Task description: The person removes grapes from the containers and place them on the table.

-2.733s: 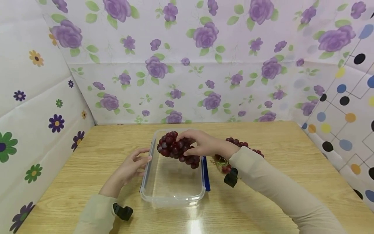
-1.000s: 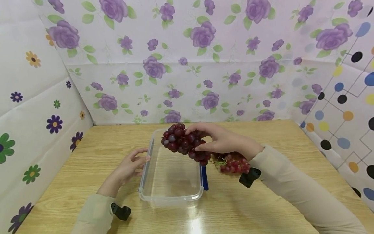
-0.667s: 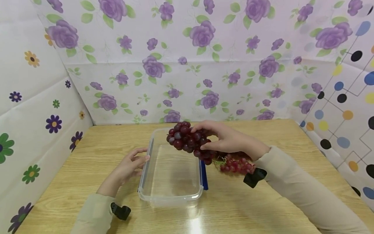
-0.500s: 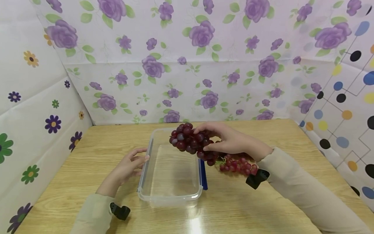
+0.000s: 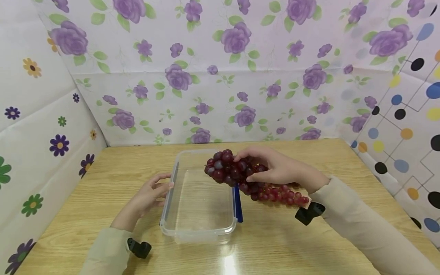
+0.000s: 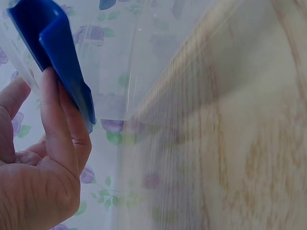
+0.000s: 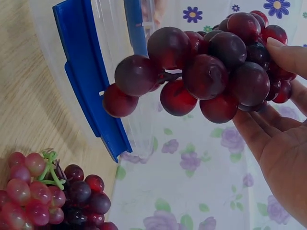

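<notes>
My right hand (image 5: 278, 168) holds a bunch of dark red grapes (image 5: 223, 168) above the right side of a clear plastic container (image 5: 197, 231). Thumb and fingers grip the bunch, and its lower end hangs past the container's right rim. In the right wrist view the grapes (image 7: 206, 76) are close to the camera, with the fingers around their far end. My left hand (image 5: 151, 194) rests against the container's left rim, fingers relaxed. In the left wrist view its fingers (image 6: 56, 124) touch a blue latch (image 6: 67, 57) on that side, their tips partly hidden behind it.
On the table right of the container lie pinkish-red grapes (image 5: 283, 194) with green stems, partly under my right hand. Darker grapes (image 7: 88, 194) sit against them. A blue latch (image 5: 238, 204) sticks out along the container's right side. Patterned cloth walls (image 5: 220, 95) enclose the wooden table (image 5: 275, 244).
My right hand has carried the dark grapes from over the container's middle to the right, lifting them at first and then lowering them slightly. My left hand has stayed at the left rim.
</notes>
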Available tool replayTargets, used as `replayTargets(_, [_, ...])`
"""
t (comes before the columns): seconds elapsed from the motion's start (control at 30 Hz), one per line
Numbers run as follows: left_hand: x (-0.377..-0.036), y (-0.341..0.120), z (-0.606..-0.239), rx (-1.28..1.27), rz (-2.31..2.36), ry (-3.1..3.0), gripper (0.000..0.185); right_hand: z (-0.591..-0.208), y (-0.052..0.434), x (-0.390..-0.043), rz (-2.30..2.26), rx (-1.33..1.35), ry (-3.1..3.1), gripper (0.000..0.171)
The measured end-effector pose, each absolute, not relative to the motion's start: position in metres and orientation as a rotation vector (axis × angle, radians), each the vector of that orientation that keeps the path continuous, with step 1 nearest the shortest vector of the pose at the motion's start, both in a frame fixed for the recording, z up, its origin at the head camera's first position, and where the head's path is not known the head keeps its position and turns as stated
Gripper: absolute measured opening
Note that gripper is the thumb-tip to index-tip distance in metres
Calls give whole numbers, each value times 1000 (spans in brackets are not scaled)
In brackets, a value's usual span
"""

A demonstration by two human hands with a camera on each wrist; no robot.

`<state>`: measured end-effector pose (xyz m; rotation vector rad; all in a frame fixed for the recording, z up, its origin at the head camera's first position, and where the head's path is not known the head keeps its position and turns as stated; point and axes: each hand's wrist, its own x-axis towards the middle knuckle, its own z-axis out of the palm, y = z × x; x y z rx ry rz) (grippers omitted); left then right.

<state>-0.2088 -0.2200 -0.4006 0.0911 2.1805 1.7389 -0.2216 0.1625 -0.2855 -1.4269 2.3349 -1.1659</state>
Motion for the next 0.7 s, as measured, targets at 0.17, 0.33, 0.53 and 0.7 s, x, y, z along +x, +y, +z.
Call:
replayTargets(0.17, [-209,-220,-400,94,1737,2176,62,-288,169,-217,-1170,-1419,2309,44])
replayTargets(0.33, [-209,-219,-399,97,1737,2173,61,-292,175,-215,-1182,-1376,2285,44])
replayTargets(0.53, [-208,-219,-399,107,1738,2170,61,-298,184,-216,-1190,-1419,2248,43])
replayTargets(0.7, [-209,-219,-401,104,1742,2167,61,-304,190,-216,-1183,-1416,2247,42])
